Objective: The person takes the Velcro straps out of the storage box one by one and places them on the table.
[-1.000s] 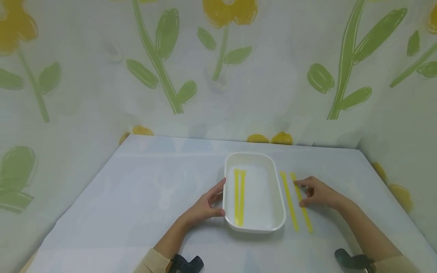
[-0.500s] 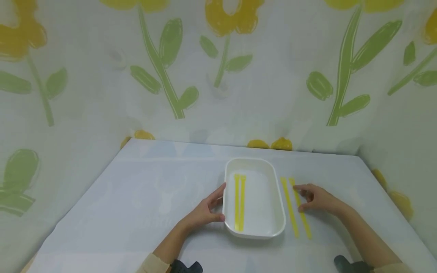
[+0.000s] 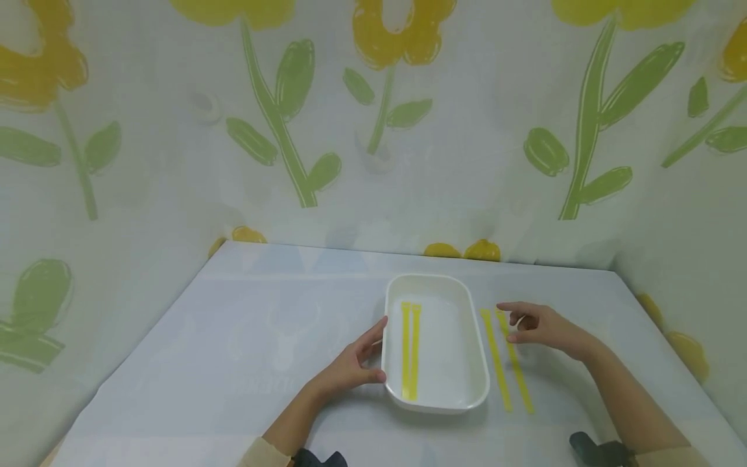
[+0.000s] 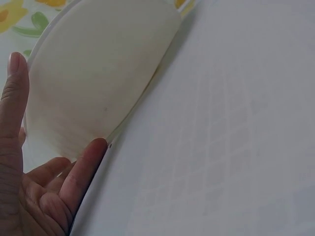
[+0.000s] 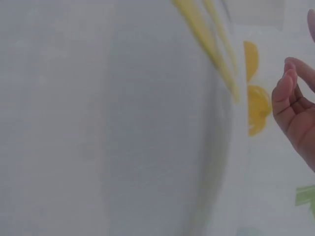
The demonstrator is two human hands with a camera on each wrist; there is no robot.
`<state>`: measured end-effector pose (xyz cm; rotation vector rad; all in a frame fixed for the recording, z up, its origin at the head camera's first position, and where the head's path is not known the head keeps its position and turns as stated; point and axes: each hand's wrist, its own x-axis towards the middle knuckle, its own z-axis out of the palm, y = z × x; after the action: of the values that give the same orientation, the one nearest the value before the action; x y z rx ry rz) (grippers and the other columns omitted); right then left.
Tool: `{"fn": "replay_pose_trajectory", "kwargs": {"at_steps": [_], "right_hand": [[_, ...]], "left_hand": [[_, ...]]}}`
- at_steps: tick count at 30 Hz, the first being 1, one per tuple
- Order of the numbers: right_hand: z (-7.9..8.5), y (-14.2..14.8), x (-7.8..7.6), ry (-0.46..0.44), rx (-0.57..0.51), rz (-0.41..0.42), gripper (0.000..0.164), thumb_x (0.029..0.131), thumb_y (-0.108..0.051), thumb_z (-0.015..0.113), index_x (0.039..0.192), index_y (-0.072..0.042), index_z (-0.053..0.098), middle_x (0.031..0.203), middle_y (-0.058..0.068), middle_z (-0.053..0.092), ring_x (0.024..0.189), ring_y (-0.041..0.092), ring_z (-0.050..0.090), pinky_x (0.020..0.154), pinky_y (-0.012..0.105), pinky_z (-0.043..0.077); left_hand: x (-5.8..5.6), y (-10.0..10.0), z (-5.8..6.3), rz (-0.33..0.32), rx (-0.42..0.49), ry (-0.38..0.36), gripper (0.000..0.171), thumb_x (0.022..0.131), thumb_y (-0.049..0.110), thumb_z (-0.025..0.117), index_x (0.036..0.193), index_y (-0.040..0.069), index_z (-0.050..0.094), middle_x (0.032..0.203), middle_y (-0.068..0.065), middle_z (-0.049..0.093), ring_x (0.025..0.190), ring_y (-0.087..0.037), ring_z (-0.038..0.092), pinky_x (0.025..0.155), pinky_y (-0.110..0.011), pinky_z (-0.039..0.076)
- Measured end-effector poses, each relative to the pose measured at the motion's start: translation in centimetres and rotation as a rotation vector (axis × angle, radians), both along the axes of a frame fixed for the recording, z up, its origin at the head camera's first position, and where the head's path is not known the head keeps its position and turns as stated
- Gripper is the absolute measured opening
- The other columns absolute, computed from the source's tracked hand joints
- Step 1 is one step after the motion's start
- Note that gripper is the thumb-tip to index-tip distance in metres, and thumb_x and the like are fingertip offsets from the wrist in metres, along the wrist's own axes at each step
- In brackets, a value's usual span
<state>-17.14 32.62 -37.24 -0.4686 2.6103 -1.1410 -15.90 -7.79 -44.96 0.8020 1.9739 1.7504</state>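
A white rectangular tray (image 3: 446,408) stands on the table, with two narrow yellow strips (image 3: 410,350) lying side by side in its left half. My left hand (image 3: 350,363) rests against the tray's left side, thumb and fingers spread; in the left wrist view its fingers (image 4: 86,167) touch the tray's outer wall (image 4: 98,73). Two more yellow strips lie on the table right of the tray, an inner strip (image 3: 497,363) and an outer strip (image 3: 519,376). Over the outer strip's far end hovers my right hand (image 3: 545,331), index finger extended, other fingers bent, nothing held.
A white table (image 3: 280,311) carries everything. Behind and at both sides stand pale walls (image 3: 467,194) printed with yellow flowers and green leaves. Dark wrist-worn devices sit at the left wrist (image 3: 318,459) and the right wrist (image 3: 601,449).
My right hand, whose fingertips were at the outer strip, has risen off it and shifted slightly toward its far end. The head view has tilted up a little. My left hand stays at the tray.
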Motion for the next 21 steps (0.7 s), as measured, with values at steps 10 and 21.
{"fn": "replay_pose_trajectory", "kwargs": {"at_steps": [10,21], "right_hand": [[3.0,-2.0,-1.2,0.017,-0.073,0.08,0.055,0.086,-0.017,0.069,0.136,-0.004,0.048,0.103,0.017,0.053,0.079,0.011,0.055,0.071,0.023,0.049],[5.1,-4.6,-2.8,-0.011,-0.067,0.12,0.057,0.087,-0.022,0.068,0.138,-0.007,0.047,0.101,0.01,0.056,0.086,0.017,0.058,0.077,0.025,0.05]], "left_hand": [[0.0,0.1,-0.2,0.002,0.001,0.001,0.101,0.074,0.045,0.077,0.153,0.025,0.015,0.156,-0.006,0.024,0.139,-0.03,0.032,0.11,-0.046,0.03],[-0.1,0.1,0.0,0.002,-0.008,0.0,0.1,0.075,0.044,0.076,0.153,0.025,0.015,0.157,-0.004,0.023,0.14,-0.028,0.031,0.11,-0.045,0.029]]}}
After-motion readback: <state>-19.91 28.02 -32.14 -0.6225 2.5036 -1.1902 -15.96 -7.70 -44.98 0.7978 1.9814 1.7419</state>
